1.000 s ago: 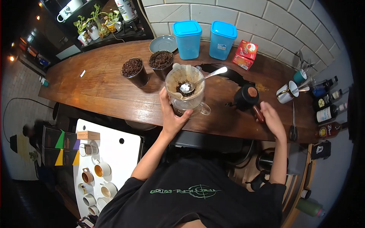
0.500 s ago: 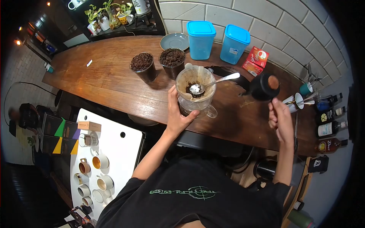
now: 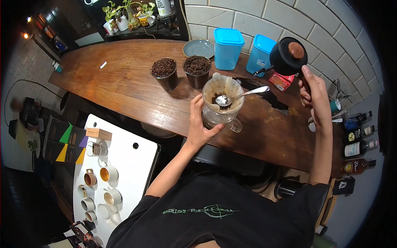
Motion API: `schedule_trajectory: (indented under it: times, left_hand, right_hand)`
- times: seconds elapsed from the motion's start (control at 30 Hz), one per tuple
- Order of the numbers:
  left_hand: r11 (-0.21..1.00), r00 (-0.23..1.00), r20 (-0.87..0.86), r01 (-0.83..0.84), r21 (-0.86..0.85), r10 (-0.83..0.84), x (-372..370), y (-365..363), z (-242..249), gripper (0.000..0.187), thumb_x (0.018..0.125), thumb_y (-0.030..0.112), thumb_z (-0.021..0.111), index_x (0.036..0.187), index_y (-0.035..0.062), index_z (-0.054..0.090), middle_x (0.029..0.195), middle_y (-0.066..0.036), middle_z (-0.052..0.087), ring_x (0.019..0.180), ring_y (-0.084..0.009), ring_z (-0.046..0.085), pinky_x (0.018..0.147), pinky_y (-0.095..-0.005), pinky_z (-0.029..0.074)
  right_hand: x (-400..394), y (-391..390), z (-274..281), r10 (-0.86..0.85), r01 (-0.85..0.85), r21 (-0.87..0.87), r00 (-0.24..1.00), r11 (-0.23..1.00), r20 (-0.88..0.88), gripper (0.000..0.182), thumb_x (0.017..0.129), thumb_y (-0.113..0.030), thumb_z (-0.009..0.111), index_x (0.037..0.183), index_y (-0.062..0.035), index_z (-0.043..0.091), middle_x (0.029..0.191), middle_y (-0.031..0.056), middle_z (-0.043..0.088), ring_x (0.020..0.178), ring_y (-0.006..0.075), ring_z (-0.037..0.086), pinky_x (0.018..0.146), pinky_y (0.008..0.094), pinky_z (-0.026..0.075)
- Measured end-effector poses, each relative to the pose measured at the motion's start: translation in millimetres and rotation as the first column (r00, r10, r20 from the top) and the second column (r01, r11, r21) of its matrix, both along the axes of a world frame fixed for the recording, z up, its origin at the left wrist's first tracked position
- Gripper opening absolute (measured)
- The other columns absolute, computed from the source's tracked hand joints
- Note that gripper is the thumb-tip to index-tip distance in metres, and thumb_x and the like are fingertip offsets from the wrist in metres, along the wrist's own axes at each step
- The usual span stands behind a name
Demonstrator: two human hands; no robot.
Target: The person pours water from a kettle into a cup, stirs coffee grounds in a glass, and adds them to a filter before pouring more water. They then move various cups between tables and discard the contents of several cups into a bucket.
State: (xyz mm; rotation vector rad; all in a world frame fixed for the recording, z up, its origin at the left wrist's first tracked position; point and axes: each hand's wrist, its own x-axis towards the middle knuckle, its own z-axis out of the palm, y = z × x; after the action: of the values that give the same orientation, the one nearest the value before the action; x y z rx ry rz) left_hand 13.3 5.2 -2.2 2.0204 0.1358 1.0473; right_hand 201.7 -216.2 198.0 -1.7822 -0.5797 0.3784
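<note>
My left hand (image 3: pixel 199 126) is wrapped round the left side of a glass coffee server (image 3: pixel 212 120) on the wooden counter. On the server sits a clear dripper (image 3: pixel 238 104) lined with a paper filter (image 3: pixel 210 87). Dark coffee grounds lie at the bottom of the filter, and a metal spoon (image 3: pixel 257 91) rests inside, its handle pointing right. Up and to the right, my right hand (image 3: pixel 317 93) grips the handle of a black gooseneck kettle (image 3: pixel 282 58). The kettle is raised, its spout (image 3: pixel 263 70) pointing left, apart from the dripper. No water stream shows.
Two cups of dark grounds, the left cup (image 3: pixel 168 82) and the right cup (image 3: pixel 198 78), stand behind the dripper. Farther back are a grey plate (image 3: pixel 198 44) and blue-lidded containers (image 3: pixel 228 53). Bottles (image 3: pixel 359 148) line the right side; a white table (image 3: pixel 131 165) holds several mugs.
My right hand has lifted the kettle up and away from the counter, in front of the right-hand blue container. My left hand stays on the server, and the whole view has shifted slightly.
</note>
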Motion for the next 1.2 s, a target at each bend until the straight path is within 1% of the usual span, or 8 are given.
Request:
schedule_trajectory:
  times: [0.27, 0.4, 0.5, 0.53, 0.6, 0.8, 1.13, 1.2]
  left_hand:
    - [1.000, 1.000, 0.021, -0.017, -0.025, 0.018, 2.4, -2.5, 0.2, 0.093, 0.075, 0.062, 0.071, 0.133, -0.0033, 0.040, 0.129, -0.022, 0.042, 0.123, -0.0380, 0.042, 0.105, -0.0475, 0.034]
    - [0.999, 1.000, 0.024, -0.012, -0.043, 0.013, 2.2, -2.0, -0.1, 0.092, 0.075, 0.062, 0.071, 0.133, -0.0033, 0.040, 0.129, -0.022, 0.042, 0.123, -0.0376, 0.043, 0.105, -0.0471, 0.034]
    - [1.000, 1.000, -0.004, 0.013, -0.018, -0.013, 0.6, 1.0, -1.7, 0.095, 0.070, 0.050, 0.080, 0.139, 0.0012, 0.037, 0.136, -0.022, 0.038, 0.127, -0.0390, 0.043, 0.105, -0.0479, 0.038]
    - [1.000, 1.000, -0.005, 0.015, -0.016, -0.015, 0.5, 0.6, -0.3, 0.094, 0.070, 0.050, 0.080, 0.139, 0.0013, 0.037, 0.136, -0.022, 0.039, 0.127, -0.0386, 0.043, 0.106, -0.0476, 0.037]
    - [1.000, 1.000, -0.005, 0.016, -0.015, -0.016, 0.3, 1.1, 0.1, 0.094, 0.071, 0.050, 0.080, 0.139, 0.0013, 0.038, 0.136, -0.021, 0.040, 0.128, -0.0382, 0.043, 0.106, -0.0473, 0.037]
    - [1.000, 1.000, 0.024, -0.015, -0.019, 0.015, 2.9, -1.3, 1.6, 0.090, 0.075, 0.059, 0.072, 0.132, -0.0033, 0.041, 0.125, -0.020, 0.047, 0.119, -0.0354, 0.046, 0.103, -0.0441, 0.036]
    - [0.999, 1.000, -0.007, 0.024, -0.047, -0.024, 0.4, 0.7, 0.3, 0.094, 0.073, 0.053, 0.078, 0.139, -0.0001, 0.038, 0.135, -0.021, 0.042, 0.127, -0.0362, 0.045, 0.106, -0.0451, 0.037]
    - [0.999, 1.000, -0.012, 0.024, -0.044, -0.025, -0.2, 0.1, 0.9, 0.094, 0.073, 0.053, 0.078, 0.139, -0.0001, 0.037, 0.135, -0.020, 0.042, 0.126, -0.0361, 0.045, 0.106, -0.0451, 0.037]
  right_hand:
    - [-13.1, 18.3, 1.2, -0.014, 0.035, -0.073, 0.962, 0.997, 0.272, 0.046, 0.098, -0.042, 0.058, 0.075, -0.0019, 0.060, 0.057, -0.0068, 0.041, 0.047, 0.0010, 0.033, 0.042, 0.0221, 0.024]
    - [-13.4, 26.8, -0.2, 0.050, 0.011, -0.142, 0.906, 0.990, 0.419, 0.042, 0.099, -0.038, 0.057, 0.085, 0.0006, 0.065, 0.064, -0.0065, 0.045, 0.059, 0.0018, 0.037, 0.053, 0.0213, 0.029]
    - [-11.5, 33.8, -3.8, 0.068, 0.020, -0.184, 0.886, 0.983, 0.458, 0.041, 0.100, -0.032, 0.058, 0.101, 0.0076, 0.067, 0.075, 0.0001, 0.062, 0.070, 0.0032, 0.050, 0.064, 0.0220, 0.042]
    - [-10.4, 34.9, -8.1, 0.069, 0.019, -0.186, 0.886, 0.982, 0.458, 0.041, 0.100, -0.032, 0.058, 0.101, 0.0076, 0.067, 0.075, 0.0001, 0.062, 0.070, 0.0032, 0.050, 0.064, 0.0220, 0.042]
    - [-14.2, 41.7, -10.7, 0.000, 0.038, -0.059, 0.846, 0.998, 0.533, 0.047, 0.095, -0.038, 0.063, 0.077, 0.0055, 0.060, 0.056, 0.0024, 0.046, 0.056, 0.0075, 0.040, 0.052, 0.0287, 0.036]
    - [-16.5, 52.4, -5.9, 0.021, 0.077, -0.136, 0.796, 0.988, 0.604, 0.046, 0.095, -0.036, 0.063, 0.077, 0.0072, 0.061, 0.053, 0.0046, 0.039, 0.055, 0.0098, 0.036, 0.050, 0.0312, 0.032]
    - [-26.0, 54.1, 2.6, 0.043, 0.025, -0.107, 0.804, 0.994, 0.593, 0.049, 0.097, -0.039, 0.060, 0.081, 0.0070, 0.064, 0.053, 0.0037, 0.042, 0.053, 0.0096, 0.037, 0.050, 0.0300, 0.033]
    - [-27.8, 48.8, 13.1, 0.074, -0.019, -0.177, 0.949, 0.984, 0.307, 0.052, 0.100, -0.041, 0.055, 0.080, 0.0060, 0.063, 0.053, 0.0010, 0.042, 0.053, 0.0090, 0.039, 0.050, 0.0292, 0.034]
